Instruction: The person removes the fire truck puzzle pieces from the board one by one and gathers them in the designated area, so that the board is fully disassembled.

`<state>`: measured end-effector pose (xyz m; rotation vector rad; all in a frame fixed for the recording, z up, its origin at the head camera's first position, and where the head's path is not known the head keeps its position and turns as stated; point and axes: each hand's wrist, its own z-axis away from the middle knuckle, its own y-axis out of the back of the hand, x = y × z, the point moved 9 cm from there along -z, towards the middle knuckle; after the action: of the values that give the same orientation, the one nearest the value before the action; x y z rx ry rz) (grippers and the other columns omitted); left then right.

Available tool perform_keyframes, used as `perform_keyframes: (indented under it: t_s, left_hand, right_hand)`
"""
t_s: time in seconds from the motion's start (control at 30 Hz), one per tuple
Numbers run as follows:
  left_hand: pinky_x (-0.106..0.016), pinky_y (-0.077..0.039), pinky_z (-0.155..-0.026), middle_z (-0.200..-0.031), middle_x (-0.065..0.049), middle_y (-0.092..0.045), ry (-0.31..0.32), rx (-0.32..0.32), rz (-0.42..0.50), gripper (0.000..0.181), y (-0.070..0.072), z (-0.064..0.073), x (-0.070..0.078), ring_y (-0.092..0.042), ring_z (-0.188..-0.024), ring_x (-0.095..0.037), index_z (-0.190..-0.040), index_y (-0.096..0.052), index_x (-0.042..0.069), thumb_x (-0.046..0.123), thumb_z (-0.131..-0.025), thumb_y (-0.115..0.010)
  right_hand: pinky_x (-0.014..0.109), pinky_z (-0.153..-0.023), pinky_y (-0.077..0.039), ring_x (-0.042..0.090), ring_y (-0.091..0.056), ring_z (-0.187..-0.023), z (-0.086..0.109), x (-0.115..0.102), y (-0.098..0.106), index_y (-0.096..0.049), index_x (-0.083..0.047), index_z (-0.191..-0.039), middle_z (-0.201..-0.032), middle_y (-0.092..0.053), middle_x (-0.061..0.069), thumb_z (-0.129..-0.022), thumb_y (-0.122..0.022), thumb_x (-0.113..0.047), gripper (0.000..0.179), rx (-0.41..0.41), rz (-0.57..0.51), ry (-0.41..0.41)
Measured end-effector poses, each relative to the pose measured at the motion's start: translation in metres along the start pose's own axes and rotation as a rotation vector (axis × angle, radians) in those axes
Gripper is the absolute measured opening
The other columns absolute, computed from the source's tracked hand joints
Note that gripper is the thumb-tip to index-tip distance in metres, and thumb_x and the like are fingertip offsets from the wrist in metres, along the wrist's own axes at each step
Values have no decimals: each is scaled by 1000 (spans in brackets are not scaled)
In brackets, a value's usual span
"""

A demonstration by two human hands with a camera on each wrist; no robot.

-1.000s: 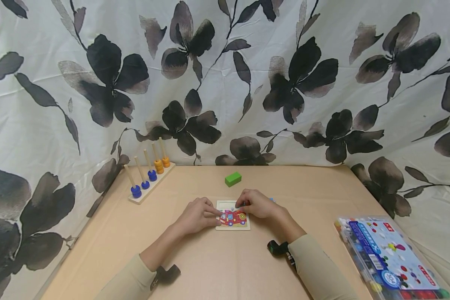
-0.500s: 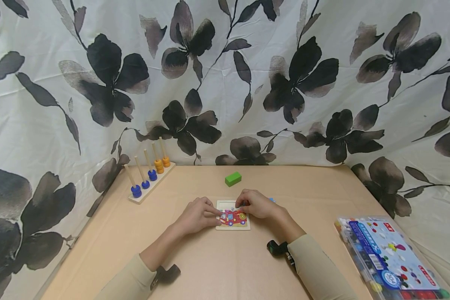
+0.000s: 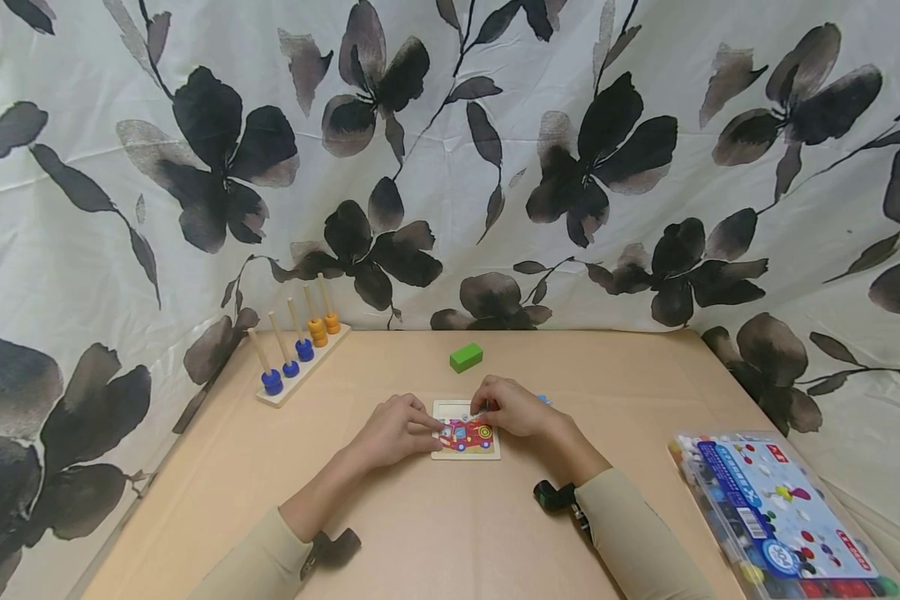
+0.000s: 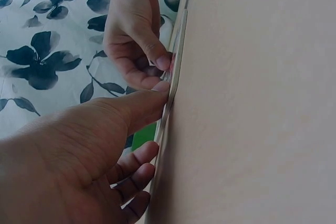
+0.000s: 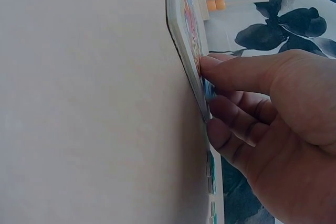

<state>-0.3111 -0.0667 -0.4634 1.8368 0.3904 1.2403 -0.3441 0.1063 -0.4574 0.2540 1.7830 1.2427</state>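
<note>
A small wooden jigsaw puzzle [image 3: 467, 455] with a red vehicle picture lies on the table between both hands. The left hand [image 3: 396, 429] rests its thumb and fingertips on the puzzle's left side, fingers fairly straight. At the upper right part of the picture, the right hand [image 3: 516, 407] pinches a small bluish puzzle piece [image 5: 208, 88] between thumb and fingers, close over the board. Most of that piece is hidden by the fingers. In the right wrist view, loose puzzle pieces [image 5: 211, 174] lie past the board's edge, and a bit of blue [image 3: 544, 400] shows behind the right hand.
A green block [image 3: 467, 358] sits beyond the puzzle. At the back left stands a peg stand [image 3: 288, 385] with blue and orange beads. A clear case [image 3: 787, 517] of coloured balls with a printed sheet lies at front right. A floral cloth [image 3: 450, 167] hangs behind the table.
</note>
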Motion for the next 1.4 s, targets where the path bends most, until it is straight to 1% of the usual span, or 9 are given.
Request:
perform_keyframes:
  t_s: [0.13,0.2,0.37,0.53,0.67,0.83,0.97,1.13,1.4]
  left_hand:
    - [-33,-37,-81,-101,9,-61,-2,2,-4,26,0,0,0,-50,-94,-11,-107,-84,28,37,-83,-87]
    - [-33,-36,-81,-101,9,-61,-3,1,-5,26,0,0,0,-51,-95,-11,-107,-84,28,38,-83,-87]
    - [-32,-37,-81,-101,10,-61,-3,-1,-9,25,0,-1,-1,-51,-95,-10,-107,-84,28,39,-84,-87]
    - [-32,-37,-81,-101,10,-62,-3,0,-9,25,0,-1,-1,-51,-95,-10,-107,-84,28,38,-83,-87]
    - [-32,-37,-81,-101,10,-62,-2,-2,-6,25,0,-1,-1,-51,-95,-10,-106,-84,28,38,-83,-87]
    - [-33,-37,-82,-102,9,-62,0,-2,-2,26,0,-1,-1,-51,-96,-10,-106,-84,27,37,-83,-87]
    - [-33,-37,-81,-102,9,-62,-1,-3,-6,26,-1,-1,0,-51,-95,-11,-107,-84,27,37,-83,-87]
    - [-34,-37,-82,-102,8,-62,3,-2,6,26,-1,0,0,-50,-95,-11,-107,-84,26,37,-84,-87]
    - [-34,-36,-83,-102,9,-62,-3,6,0,26,-1,-1,-2,-49,-96,-11,-107,-84,26,38,-83,-87]
  right_hand:
    - [28,-82,-45,18,-55,-89,0,1,1,-77,-14,-98,-104,-61,5,-94,-76,-9,6,8,-14,-21]
    - [29,-83,-46,19,-55,-90,0,2,1,-77,-15,-97,-105,-62,4,-94,-76,-9,7,9,-12,-16]
    - [31,-84,-46,18,-56,-92,-1,1,2,-77,-16,-97,-103,-67,0,-93,-76,-9,8,18,11,10]
    - [32,-84,-45,19,-56,-91,1,-2,6,-78,-16,-95,-101,-68,-1,-93,-76,-6,10,48,4,18]
    - [33,-85,-48,18,-59,-92,2,-3,9,-79,-14,-97,-101,-68,-1,-94,-74,-4,12,61,-13,14]
    - [29,-85,-50,18,-63,-96,3,-1,10,-80,-12,-102,-103,-69,0,-95,-71,-1,16,61,-51,-4]
    - [27,-81,-50,16,-61,-93,3,1,11,-79,-9,-108,-104,-71,1,-95,-71,0,18,65,-76,-17]
    - [26,-80,-50,13,-58,-89,2,2,12,-77,-7,-112,-105,-72,0,-94,-72,-1,20,72,-80,-26]
    - [25,-77,-49,12,-57,-85,4,2,18,-79,-6,-111,-103,-74,2,-93,-74,-1,19,85,-108,0]
